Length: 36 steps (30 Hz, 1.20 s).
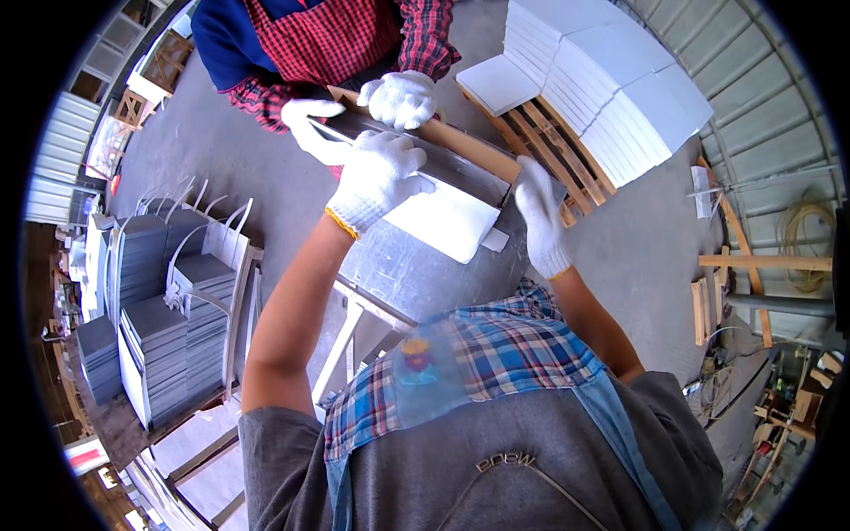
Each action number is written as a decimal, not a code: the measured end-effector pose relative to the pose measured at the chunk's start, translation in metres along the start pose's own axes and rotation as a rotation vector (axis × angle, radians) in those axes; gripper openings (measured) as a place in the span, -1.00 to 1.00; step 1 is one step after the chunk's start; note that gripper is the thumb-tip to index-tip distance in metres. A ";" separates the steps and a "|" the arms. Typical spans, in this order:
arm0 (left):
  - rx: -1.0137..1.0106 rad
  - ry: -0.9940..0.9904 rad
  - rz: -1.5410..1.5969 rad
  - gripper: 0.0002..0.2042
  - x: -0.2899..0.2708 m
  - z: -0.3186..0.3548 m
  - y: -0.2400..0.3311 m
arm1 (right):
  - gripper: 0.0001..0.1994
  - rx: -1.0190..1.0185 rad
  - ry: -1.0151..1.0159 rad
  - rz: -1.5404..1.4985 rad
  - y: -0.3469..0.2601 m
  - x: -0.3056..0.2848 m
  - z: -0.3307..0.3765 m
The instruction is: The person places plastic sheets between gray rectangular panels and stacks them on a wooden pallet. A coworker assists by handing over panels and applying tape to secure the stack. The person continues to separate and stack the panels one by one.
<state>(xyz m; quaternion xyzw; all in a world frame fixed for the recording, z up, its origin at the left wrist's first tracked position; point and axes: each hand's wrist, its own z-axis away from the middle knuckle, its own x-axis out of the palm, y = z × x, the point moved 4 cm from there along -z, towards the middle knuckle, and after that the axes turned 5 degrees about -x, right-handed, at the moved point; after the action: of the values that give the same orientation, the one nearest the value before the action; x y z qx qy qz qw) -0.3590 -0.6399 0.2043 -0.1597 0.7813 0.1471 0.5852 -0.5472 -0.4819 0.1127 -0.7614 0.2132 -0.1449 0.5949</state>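
I judge the work partway: cardboard carton (474, 150) open, not yet closed. My left hand (381, 170) and right hand (538, 212) meet it; I can't tell either grip.

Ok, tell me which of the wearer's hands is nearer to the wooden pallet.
Right. The right hand, at the right end of the brown strip, appears just left of the wooden pallet; the left hand is well farther left of it.

1 downward fisheye head view
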 end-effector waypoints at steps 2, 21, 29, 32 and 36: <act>0.024 0.021 0.020 -0.69 0.001 0.002 -0.002 | -0.40 0.043 -0.053 -0.026 0.003 0.004 0.006; -0.080 0.396 -0.120 -0.57 0.005 0.012 0.012 | -0.65 -0.305 -0.141 0.239 -0.016 0.005 -0.018; -0.117 0.474 -0.043 -0.40 0.022 0.025 0.005 | -0.60 -0.492 -0.170 0.332 -0.029 0.006 -0.020; -0.130 0.498 -0.003 -0.38 0.019 0.025 0.009 | -0.58 -0.573 -0.219 0.470 -0.039 0.006 -0.020; -0.122 0.480 0.002 -0.36 0.020 0.022 0.010 | -0.59 -0.631 -0.383 0.586 -0.034 0.003 -0.023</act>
<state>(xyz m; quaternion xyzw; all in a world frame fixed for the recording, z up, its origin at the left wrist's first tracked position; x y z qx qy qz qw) -0.3494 -0.6235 0.1793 -0.2242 0.8878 0.1523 0.3720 -0.5501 -0.4966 0.1511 -0.8257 0.3390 0.2443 0.3789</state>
